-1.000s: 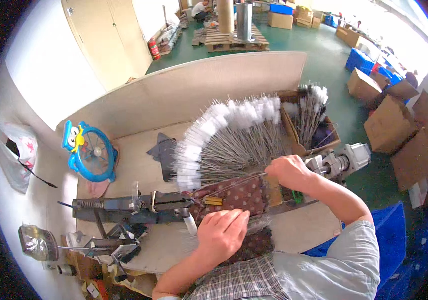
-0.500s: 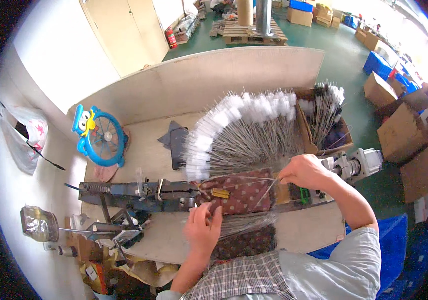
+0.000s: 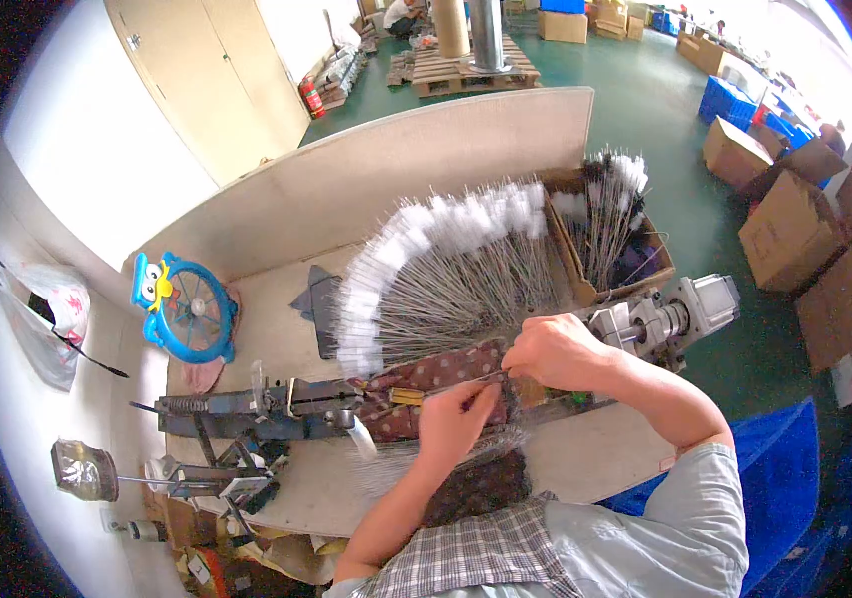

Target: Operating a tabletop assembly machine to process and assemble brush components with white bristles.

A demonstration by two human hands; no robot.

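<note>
My left hand (image 3: pixel 453 424) is closed, with thumb and fingertips pinched together over a dark red dotted cloth (image 3: pixel 436 372). What it pinches is too small to make out. Right beside it, my right hand (image 3: pixel 558 351) has its fingers pressed together on a thin wire (image 3: pixel 492 378). A small yellow block (image 3: pixel 406 397) lies on the cloth next to my left hand. One white-bristled brush (image 3: pixel 361 437) sits at the front of the metal bench fixture (image 3: pixel 316 397). Behind the cloth, many white-tipped wire brushes (image 3: pixel 456 269) are fanned out on the table.
A cardboard box (image 3: pixel 570 244) of black and white brushes stands at the back right, near a metal machine unit (image 3: pixel 680 314). A blue toy-shaped fan (image 3: pixel 192 309) and a dark flat device (image 3: pixel 324 314) are at the left. A raised board (image 3: pixel 396 159) borders the table's far side.
My left hand has moved right and up, close to my right hand. A white brush now shows by the fixture where my left hand was. The whole view has shifted slightly.
</note>
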